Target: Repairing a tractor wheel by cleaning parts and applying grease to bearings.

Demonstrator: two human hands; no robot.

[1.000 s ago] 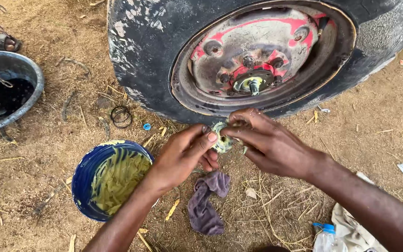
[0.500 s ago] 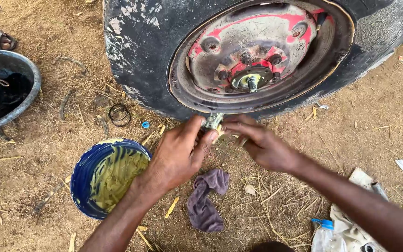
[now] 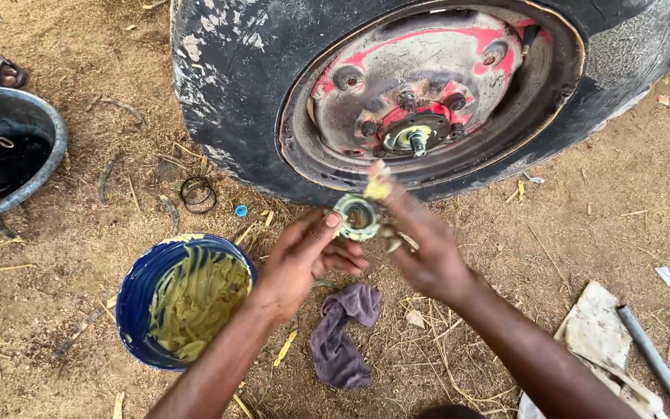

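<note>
Your left hand (image 3: 304,260) pinched a round greasy bearing (image 3: 356,216) between thumb and fingers. Your right hand (image 3: 420,244), blurred, touched it with a grease-smeared fingertip (image 3: 378,186), gripping nothing, below the wheel hub (image 3: 415,136).

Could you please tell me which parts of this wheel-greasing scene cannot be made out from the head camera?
- Right hand: motion-blurred; finger positions unclear.
- Ring-shaped bearing in the left hand: its far side is hidden by fingers.
- Metal basin: cut off by the left edge.
- Tyre: top cropped.
</note>
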